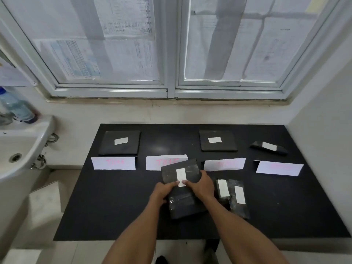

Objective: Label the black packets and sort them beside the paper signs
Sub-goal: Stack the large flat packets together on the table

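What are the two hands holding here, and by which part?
Both hands, left hand and right hand, hold one black packet by its near edge, thumbs pressing the lower end of its white label.

Both bare forearms reach forward; left hand (162, 191) and right hand (202, 184) (fingertips nearly meeting) grip.
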Tool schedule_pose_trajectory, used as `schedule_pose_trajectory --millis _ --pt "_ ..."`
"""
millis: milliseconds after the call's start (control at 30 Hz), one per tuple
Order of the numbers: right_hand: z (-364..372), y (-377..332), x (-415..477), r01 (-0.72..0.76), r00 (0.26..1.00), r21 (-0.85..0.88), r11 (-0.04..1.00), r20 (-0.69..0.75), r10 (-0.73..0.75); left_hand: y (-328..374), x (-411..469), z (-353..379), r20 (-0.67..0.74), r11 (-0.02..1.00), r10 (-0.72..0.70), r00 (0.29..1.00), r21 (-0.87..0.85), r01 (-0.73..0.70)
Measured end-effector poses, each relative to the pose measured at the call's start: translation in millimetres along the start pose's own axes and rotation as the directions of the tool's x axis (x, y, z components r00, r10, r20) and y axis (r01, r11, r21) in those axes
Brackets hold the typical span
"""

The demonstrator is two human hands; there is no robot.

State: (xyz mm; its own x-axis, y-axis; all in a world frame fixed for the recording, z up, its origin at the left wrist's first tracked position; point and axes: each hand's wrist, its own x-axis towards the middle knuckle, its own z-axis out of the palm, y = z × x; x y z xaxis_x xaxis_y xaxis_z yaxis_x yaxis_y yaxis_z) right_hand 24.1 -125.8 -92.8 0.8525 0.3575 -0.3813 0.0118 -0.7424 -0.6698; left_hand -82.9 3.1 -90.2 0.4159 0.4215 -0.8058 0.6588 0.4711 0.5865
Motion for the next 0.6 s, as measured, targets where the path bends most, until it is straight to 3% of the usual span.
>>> schedule_pose_trajectory --millis 133,300,467,600 --pt "-4.1 -14.7 -3.1 0.079 0.996 0.089 0.993 0.031 -0.082 5.6 -2.4 -6.8 -0.012 0.991 0.065 0.998 -0.113 -0.066" --pt "-10.5 -49.0 -7.8 0.261 0.959 0.153 0.953 0.068 -0.274 24.1 -19.0 -15.0 -0.255 0.965 0.075 0.964 -0.223 -0.134" --pt "-4.7 -84.3 -9.5 0.419 0.907 0.022 0.908 0.035 -0.42 50.1 -27.0 -21.6 -0.29 0.845 -0.029 0.957 -0.519 -0.131" --pt "4.6 -103.3 -16.0 0.358 0.918 -0.185 0.915 -0.108 -0.381 64.9 -34.5 -30.2 -0.336 0.802 -0.047 0.941 -0.574 -0.165"
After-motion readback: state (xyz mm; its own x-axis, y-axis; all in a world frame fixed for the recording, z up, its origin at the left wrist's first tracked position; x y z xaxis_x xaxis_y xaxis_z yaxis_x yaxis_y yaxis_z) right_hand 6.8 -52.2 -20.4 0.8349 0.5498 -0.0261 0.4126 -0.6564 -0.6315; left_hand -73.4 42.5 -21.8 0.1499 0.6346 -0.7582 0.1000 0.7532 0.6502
